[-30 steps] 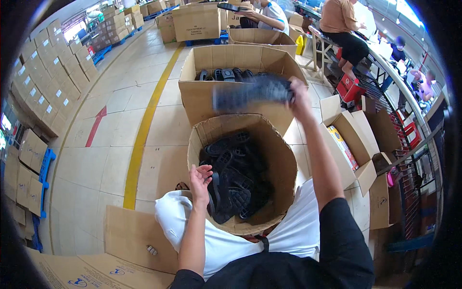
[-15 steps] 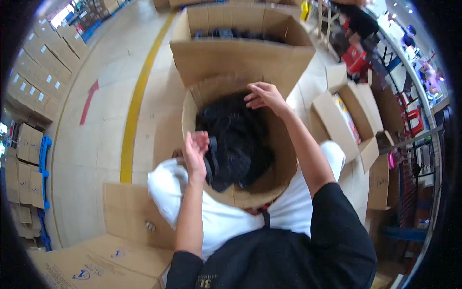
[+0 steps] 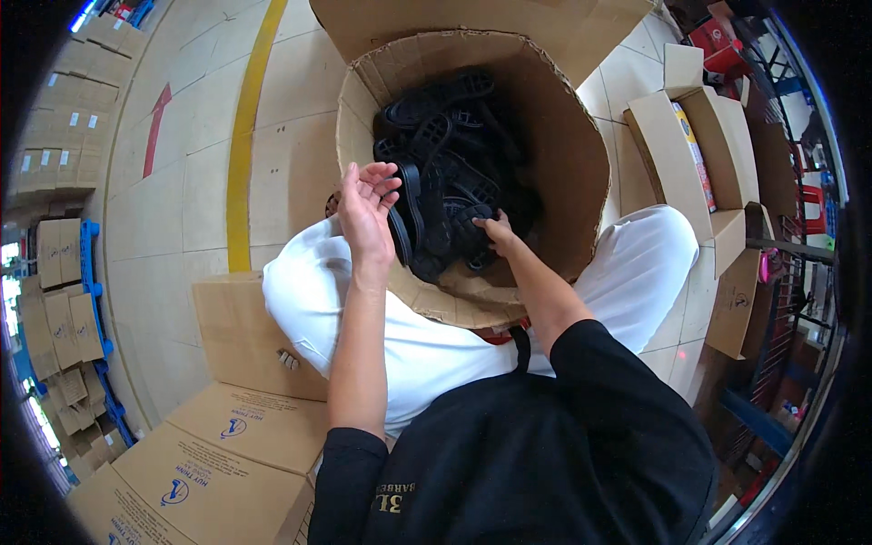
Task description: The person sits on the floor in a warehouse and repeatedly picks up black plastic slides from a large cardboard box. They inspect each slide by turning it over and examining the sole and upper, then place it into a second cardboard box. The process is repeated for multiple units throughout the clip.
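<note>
A tall cardboard box (image 3: 568,136) with rounded sides stands between my knees, holding a jumble of black shoe soles (image 3: 459,86) with gridded faces. My right hand (image 3: 498,234) reaches down inside, its thumb and fingers closed on the edge of one black shoe sole (image 3: 469,225) in the pile. Over the box's left rim, my left hand (image 3: 366,211) is palm up with loosely curled, parted fingers and nothing in it. A sole standing on edge (image 3: 411,204) lies just right of that hand.
A larger cardboard box (image 3: 472,16) adjoins the far side. To the right sits an open carton (image 3: 727,150) with colourful packages. Flattened cardboard (image 3: 241,436) lies at the lower left. A yellow floor line (image 3: 243,163) runs along the left, with stacked cartons (image 3: 68,136) beyond.
My right hand has moved from above the far rim down into the soles and closed on one. My left hand remains open by the left rim. The view has tipped downward.
</note>
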Action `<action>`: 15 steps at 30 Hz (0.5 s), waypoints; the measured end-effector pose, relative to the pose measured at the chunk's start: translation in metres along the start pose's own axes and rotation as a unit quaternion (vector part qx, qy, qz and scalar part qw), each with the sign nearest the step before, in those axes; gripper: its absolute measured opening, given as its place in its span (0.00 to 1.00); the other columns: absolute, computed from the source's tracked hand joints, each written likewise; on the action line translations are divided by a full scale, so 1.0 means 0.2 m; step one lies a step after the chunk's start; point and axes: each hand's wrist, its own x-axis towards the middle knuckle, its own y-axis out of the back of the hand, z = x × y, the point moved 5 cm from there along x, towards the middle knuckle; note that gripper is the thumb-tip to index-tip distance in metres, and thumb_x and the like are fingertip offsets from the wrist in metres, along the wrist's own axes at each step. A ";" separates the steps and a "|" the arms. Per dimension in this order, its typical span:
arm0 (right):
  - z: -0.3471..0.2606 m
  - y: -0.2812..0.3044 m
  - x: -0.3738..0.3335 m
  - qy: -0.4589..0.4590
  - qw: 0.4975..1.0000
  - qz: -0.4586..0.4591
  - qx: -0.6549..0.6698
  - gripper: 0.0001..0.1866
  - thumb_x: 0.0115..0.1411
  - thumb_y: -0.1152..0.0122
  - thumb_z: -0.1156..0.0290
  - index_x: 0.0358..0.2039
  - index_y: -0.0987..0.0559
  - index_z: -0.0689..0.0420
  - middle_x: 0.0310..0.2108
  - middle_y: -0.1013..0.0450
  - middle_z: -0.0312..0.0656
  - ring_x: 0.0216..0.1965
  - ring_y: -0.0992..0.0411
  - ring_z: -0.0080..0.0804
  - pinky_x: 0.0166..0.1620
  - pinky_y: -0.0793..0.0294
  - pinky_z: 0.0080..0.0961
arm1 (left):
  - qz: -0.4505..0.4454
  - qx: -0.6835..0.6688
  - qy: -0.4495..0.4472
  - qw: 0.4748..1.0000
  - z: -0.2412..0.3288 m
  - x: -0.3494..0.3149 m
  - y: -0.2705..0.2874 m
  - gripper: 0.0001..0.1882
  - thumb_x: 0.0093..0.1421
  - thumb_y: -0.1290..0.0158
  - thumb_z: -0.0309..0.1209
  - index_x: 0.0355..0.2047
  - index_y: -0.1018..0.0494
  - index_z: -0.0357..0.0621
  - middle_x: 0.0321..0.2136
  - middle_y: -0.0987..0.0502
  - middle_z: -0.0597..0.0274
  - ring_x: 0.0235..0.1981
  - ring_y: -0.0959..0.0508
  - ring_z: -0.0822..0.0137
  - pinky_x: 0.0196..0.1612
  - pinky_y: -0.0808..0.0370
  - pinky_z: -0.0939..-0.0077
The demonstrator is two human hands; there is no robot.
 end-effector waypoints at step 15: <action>-0.25 -0.06 -0.19 0.243 0.945 -0.132 -0.177 0.27 0.40 0.39 0.72 0.45 0.31 0.47 0.40 0.31 0.45 0.38 0.31 0.35 0.41 0.31 0.29 | -0.001 0.042 0.006 0.999 -0.07 0.01 0.01 0.14 0.57 0.57 0.42 0.30 0.30 0.45 0.28 0.26 0.64 0.27 0.28 0.74 0.32 0.34 0.80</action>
